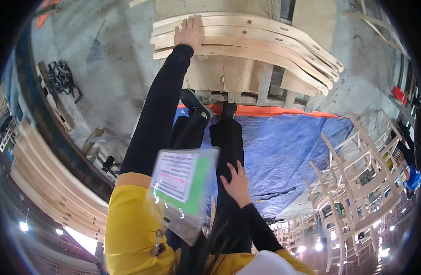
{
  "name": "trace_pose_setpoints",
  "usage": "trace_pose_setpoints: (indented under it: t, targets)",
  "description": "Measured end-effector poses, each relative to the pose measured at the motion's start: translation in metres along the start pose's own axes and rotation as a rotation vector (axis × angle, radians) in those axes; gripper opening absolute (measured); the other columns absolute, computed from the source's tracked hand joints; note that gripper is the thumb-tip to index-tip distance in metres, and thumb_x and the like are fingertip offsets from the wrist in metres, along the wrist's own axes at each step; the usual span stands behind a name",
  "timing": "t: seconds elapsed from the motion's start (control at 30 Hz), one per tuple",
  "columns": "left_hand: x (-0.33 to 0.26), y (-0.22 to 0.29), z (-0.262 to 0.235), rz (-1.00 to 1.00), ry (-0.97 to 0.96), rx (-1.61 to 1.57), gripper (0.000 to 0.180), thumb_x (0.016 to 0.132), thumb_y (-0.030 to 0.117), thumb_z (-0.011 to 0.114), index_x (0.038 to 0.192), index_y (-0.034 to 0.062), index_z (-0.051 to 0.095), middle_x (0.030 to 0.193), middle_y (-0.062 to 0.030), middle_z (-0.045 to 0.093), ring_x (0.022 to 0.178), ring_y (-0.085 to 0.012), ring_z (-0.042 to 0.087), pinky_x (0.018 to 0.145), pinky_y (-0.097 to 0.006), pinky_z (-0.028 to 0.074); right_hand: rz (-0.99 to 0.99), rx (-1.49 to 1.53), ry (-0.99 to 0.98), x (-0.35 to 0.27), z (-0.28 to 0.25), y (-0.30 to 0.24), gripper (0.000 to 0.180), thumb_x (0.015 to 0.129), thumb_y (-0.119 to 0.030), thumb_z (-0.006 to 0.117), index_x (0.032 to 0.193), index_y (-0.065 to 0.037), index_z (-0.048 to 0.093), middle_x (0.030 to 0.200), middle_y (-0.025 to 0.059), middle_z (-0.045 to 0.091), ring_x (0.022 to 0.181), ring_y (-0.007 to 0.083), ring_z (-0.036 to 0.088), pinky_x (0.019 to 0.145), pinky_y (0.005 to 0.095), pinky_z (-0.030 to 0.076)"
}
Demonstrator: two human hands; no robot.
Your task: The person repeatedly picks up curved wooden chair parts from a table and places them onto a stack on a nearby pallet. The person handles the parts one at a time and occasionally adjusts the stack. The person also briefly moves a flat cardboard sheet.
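Several long, curved, pale wooden pieces point(261, 41) with drilled holes and slots lie side by side on a cardboard-covered pallet. My left hand point(187, 33) reaches out to their left end and lies across the far ones, fingers stretched out. Whether its fingertips hook over an edge is hard to see. My right hand point(238, 185) rests on my right leg with its fingers spread, holding nothing. A badge in a clear sleeve point(185, 183) hangs in front of me, between my arms.
A blue tarp point(284, 156) with an orange edge covers floor near the pallet point(265, 85). Pale wooden chair frames point(362, 178) stand at the right. More curved wooden pieces point(54, 183) are stacked at the left, beyond a dark metal beam point(40, 105). Black straps point(63, 78) lie on the concrete.
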State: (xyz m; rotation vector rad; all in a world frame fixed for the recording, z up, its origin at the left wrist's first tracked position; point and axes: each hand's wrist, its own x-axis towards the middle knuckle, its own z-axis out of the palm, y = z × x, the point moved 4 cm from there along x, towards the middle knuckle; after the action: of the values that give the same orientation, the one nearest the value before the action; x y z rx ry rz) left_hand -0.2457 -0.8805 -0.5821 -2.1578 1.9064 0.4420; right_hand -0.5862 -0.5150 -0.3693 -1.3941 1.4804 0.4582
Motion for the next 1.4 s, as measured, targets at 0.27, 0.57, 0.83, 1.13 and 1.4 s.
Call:
trace_pose_setpoints:
  t: [0.27,0.57,0.83,1.13,1.4]
  targets:
    - [0.054,0.009,0.077,0.026,-0.014,0.202,0.094,0.066,0.04,0.08,0.143,0.0103,0.035,0.144,-0.0163,0.042,0.138,-0.0309,0.036,0.11,-0.056,0.03,0.241,0.318,-0.011,0.015,0.021,0.002,0.043,0.082,-0.027,0.068,0.124,-0.02,0.059,0.145,0.015,0.043,0.131,0.043,0.042,0.101,0.0521,0.042]
    - [-0.163,0.041,-0.009,0.097,-0.346,-0.363,0.086,0.054,0.047,0.081,0.118,0.0016,0.046,0.099,-0.0239,0.062,0.092,-0.0419,0.063,0.079,-0.05,0.052,-0.037,-0.027,0.078,0.003,0.016,-0.001,0.041,0.081,-0.025,0.067,0.121,-0.015,0.06,0.139,0.0194,0.048,0.125,0.0413,0.047,0.097,0.0486,0.045]
    - [-0.365,0.064,-0.214,-0.199,-0.367,-0.625,0.082,0.052,0.046,0.08,0.11,-0.0015,0.047,0.092,-0.0227,0.064,0.08,-0.0383,0.067,0.07,-0.045,0.056,0.102,0.725,-0.193,0.01,-0.012,-0.023,0.057,0.1,-0.046,0.046,0.134,0.0,0.052,0.143,0.0168,0.047,0.134,0.0266,0.043,0.106,0.0355,0.036]
    - [-0.672,0.012,-0.348,-0.682,-0.131,-0.723,0.086,0.055,0.051,0.08,0.118,0.0029,0.045,0.097,-0.0215,0.062,0.085,-0.0383,0.065,0.072,-0.047,0.053,0.031,1.589,-0.63,-0.041,-0.016,-0.205,0.079,0.087,-0.065,0.055,0.139,-0.006,0.044,0.136,0.013,0.051,0.126,0.0319,0.049,0.107,0.0498,0.038]
    - [-0.851,-0.017,-0.415,-0.946,0.085,-0.675,0.075,0.054,0.038,0.078,0.112,0.0023,0.047,0.098,-0.0192,0.06,0.09,-0.0373,0.063,0.076,-0.045,0.052,-0.08,1.174,-0.788,-0.177,0.046,-0.342,0.055,0.093,-0.044,0.06,0.136,-0.011,0.049,0.131,0.0088,0.057,0.121,0.0284,0.054,0.101,0.049,0.045]
